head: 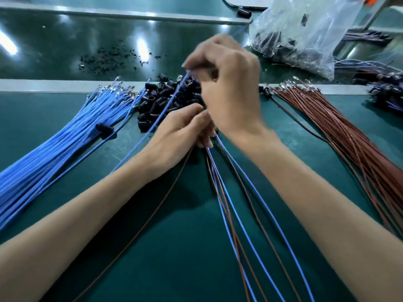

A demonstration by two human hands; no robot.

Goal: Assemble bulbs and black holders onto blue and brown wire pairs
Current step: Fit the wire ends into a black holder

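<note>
Blue and brown wire pairs (214,168) fan toward the viewer across a green desk (185,247). The left hand (181,127) curls round their gathered far ends. Just above, the blurred right hand (231,90) pinches a single blue wire (173,93) near its tip, apparently feeding it into an assembly. Next likely comes a brown partner. Beyond lie black holders (157,103), between a blue bundle (54,147) and a brown bundle (340,127).

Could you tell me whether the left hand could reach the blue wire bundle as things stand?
Probably yes: the blue wire bundle lies beside the left hand, with only single blue wires between. But that hand grips several blue and brown wires, so its fingers are not free.
</note>
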